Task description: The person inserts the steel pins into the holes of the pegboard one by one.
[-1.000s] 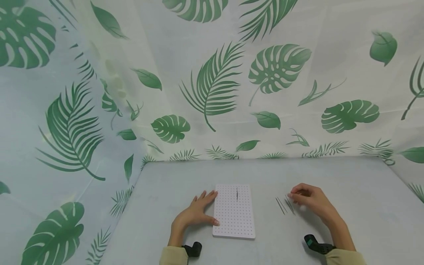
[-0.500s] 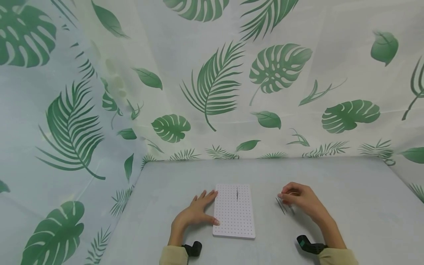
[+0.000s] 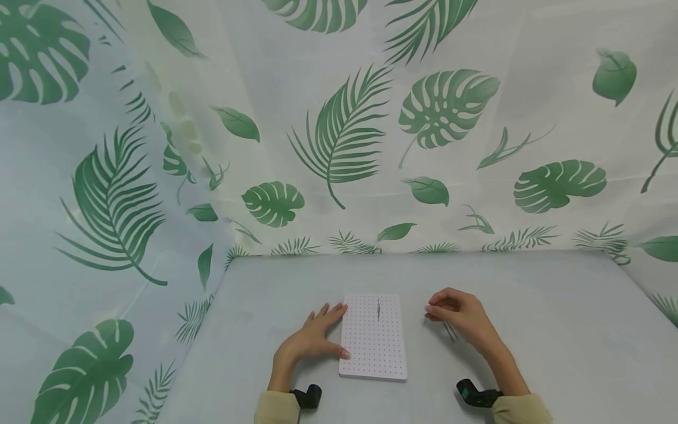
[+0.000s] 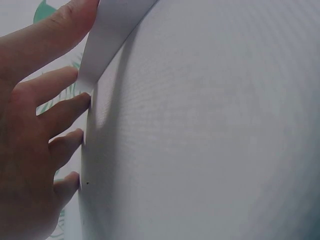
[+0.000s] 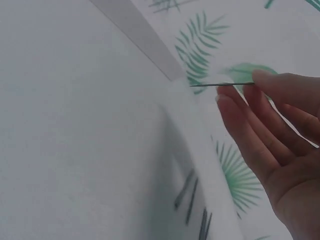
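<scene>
A white pegboard (image 3: 373, 347) with rows of small holes lies on the table in the head view. Thin dark pins (image 3: 378, 310) stand in a line near its far end. My left hand (image 3: 311, 343) rests spread along the board's left edge, thumb tip on the near-left part; the left wrist view shows the straight fingertips against the edge. To the right of the board, my right hand (image 3: 461, 318) is raised above the table. Between its thumb and fingertips it pinches a slim, dark, needle-like pin (image 5: 210, 85), which points toward the board.
Several loose dark pins (image 5: 192, 197) lie on the table under my right hand, partly hidden by it in the head view. The grey-white table (image 3: 265, 282) ends at a leaf-print curtain (image 3: 365, 147) behind and at the sides.
My right hand has moved left from above the loose pins toward the board, carrying a pin. My left hand and the board have stayed in place.
</scene>
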The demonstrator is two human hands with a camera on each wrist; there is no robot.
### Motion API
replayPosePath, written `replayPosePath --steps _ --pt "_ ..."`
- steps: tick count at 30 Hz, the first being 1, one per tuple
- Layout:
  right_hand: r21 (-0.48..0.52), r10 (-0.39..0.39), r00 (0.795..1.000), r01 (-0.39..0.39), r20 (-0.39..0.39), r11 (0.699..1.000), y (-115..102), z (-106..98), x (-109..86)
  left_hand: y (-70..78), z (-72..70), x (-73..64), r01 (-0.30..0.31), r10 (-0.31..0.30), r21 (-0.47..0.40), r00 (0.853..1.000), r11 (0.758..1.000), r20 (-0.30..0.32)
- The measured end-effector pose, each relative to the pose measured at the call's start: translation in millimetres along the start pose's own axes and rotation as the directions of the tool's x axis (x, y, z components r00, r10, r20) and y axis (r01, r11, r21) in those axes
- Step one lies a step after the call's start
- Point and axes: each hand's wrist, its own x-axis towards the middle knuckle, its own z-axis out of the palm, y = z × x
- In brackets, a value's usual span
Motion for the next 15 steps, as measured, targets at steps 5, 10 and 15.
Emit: replayPosePath --steps 5,10,15 --pt "-0.033 -0.047 0.999 0.046 -0.018 0.998 -8 12 0.1 -0.1 -0.3 -0.1 -0.006 0.006 -0.002 1.0 1.0 0.0" --pt "-0.035 -0.08 0.996 0.079 -0.035 0.996 -13 23 2.7 -1.0 -0.5 -0.7 -0.004 0.004 -0.002 1.0 1.0 0.003" --pt "-0.021 -0.11 0.992 0.109 -0.055 0.994 -16 35 5.6 -1.9 -0.1 -0.1 0.0 0.0 -0.001 1.0 1.0 -0.002"
